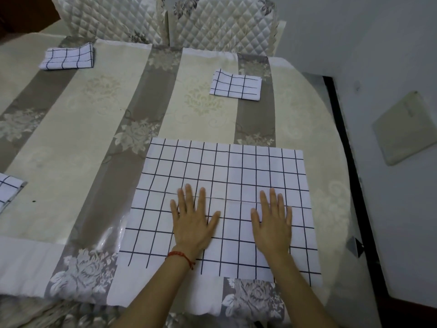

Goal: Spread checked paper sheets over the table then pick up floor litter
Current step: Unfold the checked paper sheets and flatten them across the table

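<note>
Both hands lay flat and open on the unfolded checked sheet, the left hand and the right hand set apart, palms down, fingers spread, gripping nothing. A red string bracelet circled the left wrist. That sheet sat near the table's front right edge, on the striped floral tablecloth. It looked thin, light and limp, with fold creases across it, so it would likely slide or lift easily; a pinch at a corner or edge seemed the sensible hold.

Another folded sheet showed at the left edge. Farther off, a folded sheet lay toward the far right, and one more folded sheet near the far left corner. Quilted chair backs stood beyond the table.
</note>
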